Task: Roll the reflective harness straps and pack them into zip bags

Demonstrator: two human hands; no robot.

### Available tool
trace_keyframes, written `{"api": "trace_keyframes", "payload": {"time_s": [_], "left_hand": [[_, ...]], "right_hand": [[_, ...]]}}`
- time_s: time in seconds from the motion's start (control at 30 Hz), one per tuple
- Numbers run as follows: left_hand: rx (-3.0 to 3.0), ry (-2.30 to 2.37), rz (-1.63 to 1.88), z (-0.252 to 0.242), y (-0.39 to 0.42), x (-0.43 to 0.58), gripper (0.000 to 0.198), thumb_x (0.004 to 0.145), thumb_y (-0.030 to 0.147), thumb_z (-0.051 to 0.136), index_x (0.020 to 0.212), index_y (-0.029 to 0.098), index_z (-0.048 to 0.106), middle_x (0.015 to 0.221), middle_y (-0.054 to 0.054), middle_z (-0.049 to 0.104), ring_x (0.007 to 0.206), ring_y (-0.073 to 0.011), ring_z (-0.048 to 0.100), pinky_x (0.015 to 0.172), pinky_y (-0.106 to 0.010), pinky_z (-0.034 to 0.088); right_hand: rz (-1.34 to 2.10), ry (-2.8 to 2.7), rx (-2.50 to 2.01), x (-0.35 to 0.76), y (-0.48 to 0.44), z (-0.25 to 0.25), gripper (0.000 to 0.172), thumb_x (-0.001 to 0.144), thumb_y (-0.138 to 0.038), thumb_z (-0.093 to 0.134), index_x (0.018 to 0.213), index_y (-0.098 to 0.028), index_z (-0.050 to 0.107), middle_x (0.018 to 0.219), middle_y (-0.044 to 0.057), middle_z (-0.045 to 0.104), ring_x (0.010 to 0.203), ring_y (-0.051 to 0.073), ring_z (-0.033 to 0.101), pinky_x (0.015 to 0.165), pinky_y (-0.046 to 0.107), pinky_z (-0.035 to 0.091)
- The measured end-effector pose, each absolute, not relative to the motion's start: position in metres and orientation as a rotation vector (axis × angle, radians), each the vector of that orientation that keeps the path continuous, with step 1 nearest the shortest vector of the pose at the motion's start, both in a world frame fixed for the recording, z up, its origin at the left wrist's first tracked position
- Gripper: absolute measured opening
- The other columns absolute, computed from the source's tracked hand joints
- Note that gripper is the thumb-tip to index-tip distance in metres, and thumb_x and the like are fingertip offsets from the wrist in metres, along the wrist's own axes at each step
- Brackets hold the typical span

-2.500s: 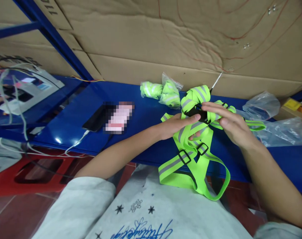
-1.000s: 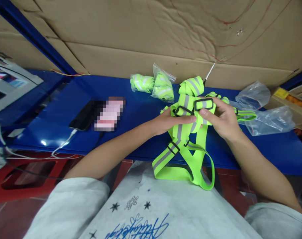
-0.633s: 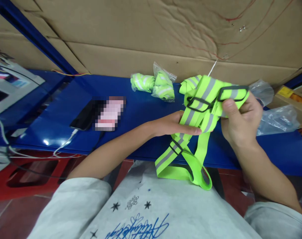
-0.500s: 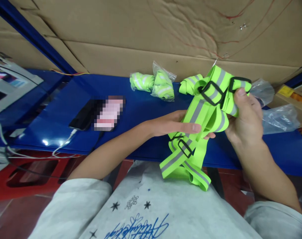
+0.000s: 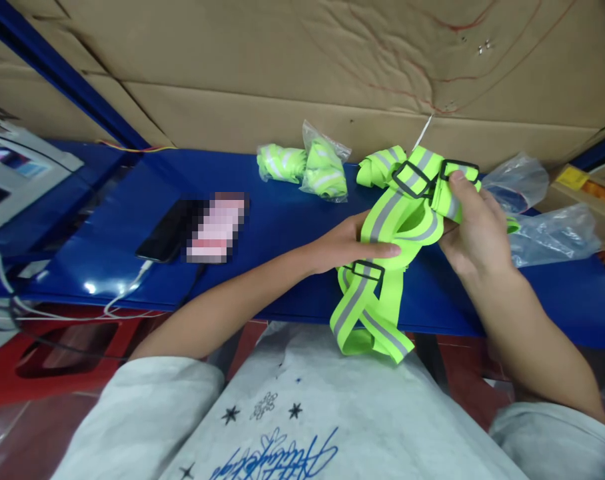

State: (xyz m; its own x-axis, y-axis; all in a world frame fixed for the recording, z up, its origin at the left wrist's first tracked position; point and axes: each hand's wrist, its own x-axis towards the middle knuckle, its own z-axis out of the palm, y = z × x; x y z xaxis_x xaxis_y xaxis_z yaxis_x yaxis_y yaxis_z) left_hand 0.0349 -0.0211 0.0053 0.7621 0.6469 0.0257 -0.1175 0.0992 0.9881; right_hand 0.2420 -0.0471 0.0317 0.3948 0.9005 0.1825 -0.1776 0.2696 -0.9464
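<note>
Both hands hold a neon-yellow reflective harness (image 5: 387, 213) with grey stripes and black buckles, over the front of the blue table. My left hand (image 5: 357, 243) is wrapped round its middle, thumb across the front; the other fingers are hidden behind the straps. Higher up, my right hand (image 5: 475, 220) pinches the top straps beside a black buckle (image 5: 459, 171), thumb on the near side. Loose strap ends hang down past the table edge toward my shirt. Behind the harness lies a rolled yellow strap bundle (image 5: 380, 167), partly covered by it.
Two bagged yellow bundles (image 5: 325, 173) lie at the back of the blue table (image 5: 277, 227). To the left are a black phone (image 5: 165, 230) on a white cable and a blurred-out screen (image 5: 217, 227). Clear plastic bags (image 5: 557, 233) and a cardboard box (image 5: 587, 193) are at right. A cardboard wall stands behind.
My right hand has moved slightly left and down with the top of the harness. The hanging strap ends have swung and risen a little. My left hand keeps its grip.
</note>
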Motion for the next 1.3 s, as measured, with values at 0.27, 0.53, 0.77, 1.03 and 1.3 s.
{"api": "trace_keyframes", "payload": {"time_s": [0.27, 0.53, 0.77, 1.03, 1.3], "left_hand": [[1.936, 0.565, 1.159, 0.013, -0.032, 0.035, 0.055, 0.091, 0.055, 0.078, 0.133, 0.022, 0.066, 0.147, -0.013, 0.063, 0.146, -0.0332, 0.051, 0.128, -0.048, 0.037], [1.866, 0.75, 1.096, 0.004, -0.036, 0.037, 0.045, 0.087, 0.058, 0.083, 0.107, 0.022, 0.066, 0.106, -0.005, 0.068, 0.098, -0.0221, 0.062, 0.09, -0.034, 0.052], [1.245, 0.445, 0.652, 0.007, -0.032, 0.04, 0.06, 0.071, 0.047, 0.097, 0.116, 0.019, 0.069, 0.115, -0.007, 0.077, 0.109, -0.0266, 0.073, 0.097, -0.04, 0.058], [1.691, 0.527, 0.751, -0.003, -0.025, 0.038, 0.076, 0.077, 0.051, 0.092, 0.14, 0.021, 0.06, 0.143, -0.013, 0.067, 0.138, -0.034, 0.063, 0.118, -0.048, 0.049], [1.484, 0.283, 0.885, 0.02, -0.003, 0.022, 0.102, 0.059, 0.065, 0.1, 0.147, 0.032, 0.059, 0.158, -0.005, 0.059, 0.157, -0.0342, 0.047, 0.127, -0.047, 0.043]], "right_hand": [[0.699, -0.888, -0.965, 0.247, -0.051, 0.042, 0.03, 0.09, -0.048, 0.082, 0.107, -0.024, 0.075, 0.121, 0.006, 0.081, 0.131, 0.032, 0.072, 0.101, 0.047, 0.068], [0.63, -0.89, -0.838, 0.244, -0.051, 0.039, 0.026, 0.088, -0.041, 0.085, 0.104, -0.024, 0.074, 0.117, 0.002, 0.08, 0.119, 0.026, 0.076, 0.105, 0.045, 0.065], [0.62, -0.878, -0.905, 0.242, -0.048, 0.036, 0.03, 0.085, -0.047, 0.085, 0.101, -0.025, 0.071, 0.114, 0.004, 0.079, 0.125, 0.028, 0.074, 0.104, 0.048, 0.065], [0.638, -1.021, -0.972, 0.244, -0.053, 0.038, 0.033, 0.09, -0.056, 0.079, 0.106, -0.028, 0.071, 0.126, 0.005, 0.079, 0.127, 0.031, 0.073, 0.102, 0.049, 0.066], [0.765, -1.177, -1.008, 0.243, -0.067, 0.041, 0.049, 0.083, -0.068, 0.081, 0.111, -0.03, 0.067, 0.117, 0.006, 0.079, 0.128, 0.033, 0.072, 0.102, 0.051, 0.065]]}}
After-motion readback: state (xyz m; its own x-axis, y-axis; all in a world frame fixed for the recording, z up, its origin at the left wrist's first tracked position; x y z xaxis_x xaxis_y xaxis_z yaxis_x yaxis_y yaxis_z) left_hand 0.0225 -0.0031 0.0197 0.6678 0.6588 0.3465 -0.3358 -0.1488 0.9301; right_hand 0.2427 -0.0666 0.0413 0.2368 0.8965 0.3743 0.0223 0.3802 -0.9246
